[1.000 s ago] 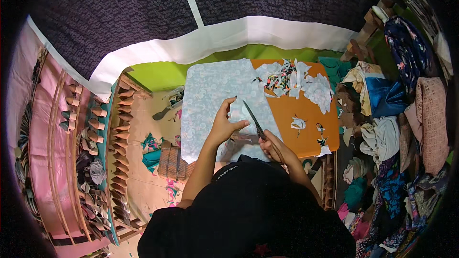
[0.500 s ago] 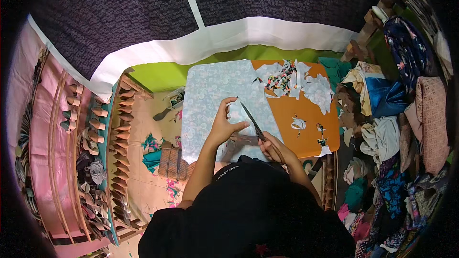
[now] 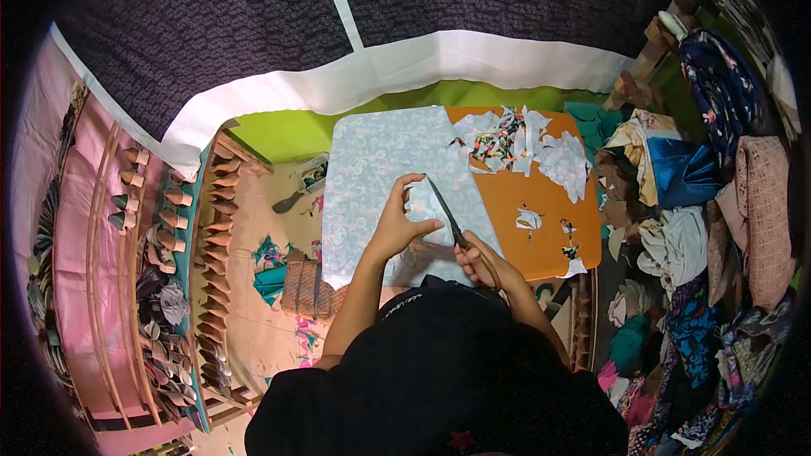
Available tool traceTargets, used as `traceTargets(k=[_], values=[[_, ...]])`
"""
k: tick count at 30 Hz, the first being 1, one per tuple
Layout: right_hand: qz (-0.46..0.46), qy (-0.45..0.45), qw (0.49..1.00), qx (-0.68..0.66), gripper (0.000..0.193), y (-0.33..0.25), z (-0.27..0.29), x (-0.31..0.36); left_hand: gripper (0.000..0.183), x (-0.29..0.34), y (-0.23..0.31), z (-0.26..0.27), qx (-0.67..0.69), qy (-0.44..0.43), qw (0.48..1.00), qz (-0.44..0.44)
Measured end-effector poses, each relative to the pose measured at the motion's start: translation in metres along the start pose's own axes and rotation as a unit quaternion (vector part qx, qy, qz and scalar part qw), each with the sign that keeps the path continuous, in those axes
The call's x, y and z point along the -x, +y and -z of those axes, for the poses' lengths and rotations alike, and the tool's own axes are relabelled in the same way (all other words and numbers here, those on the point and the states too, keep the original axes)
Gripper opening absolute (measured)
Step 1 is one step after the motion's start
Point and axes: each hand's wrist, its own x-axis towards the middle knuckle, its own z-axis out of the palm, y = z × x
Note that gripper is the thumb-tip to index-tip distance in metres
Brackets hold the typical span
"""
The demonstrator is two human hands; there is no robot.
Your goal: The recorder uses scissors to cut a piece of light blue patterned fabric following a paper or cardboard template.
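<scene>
My left hand [image 3: 399, 226] is raised over the pale cloth, fingers curved around a small whitish piece of fabric [image 3: 420, 201] that barely stands out from the cloth behind it. The thumb points right, and the index fingertip is by the tip of the dark scissors [image 3: 448, 213]. My right hand [image 3: 485, 262] is closed around the scissors' handles, with the blades pointing up and left, looking nearly together. Beneath both hands, a large pale floral cloth [image 3: 380, 152] covers the left of the orange table [image 3: 541, 245].
White and floral fabric scraps [image 3: 507, 139] lie at the table's far right. Heaped cloths [image 3: 676, 245] crowd the right side. Racks of shoe forms [image 3: 218, 262] stand at left. A brown patterned piece [image 3: 308, 289] and scraps lie on the floor. A dark curtain [image 3: 236, 25] hangs beyond.
The scissors' tip and my left fingertips have shifted very slightly, with the tip now closer to the index finger. Little else differs.
</scene>
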Motion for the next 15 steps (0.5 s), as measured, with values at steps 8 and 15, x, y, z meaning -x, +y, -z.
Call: traceTargets(k=[8,15], values=[[-0.017,-0.012,1.0,-0.02,0.065,-0.006,-0.004,0.0,0.079,0.005,0.02,-0.003,0.046,-0.014,0.999,-0.002],[0.027,0.005,1.0,-0.008,0.051,0.003,-0.002,-0.004,0.079,0.004,0.01,-0.006,0.098,-0.03,0.995,0.017]])
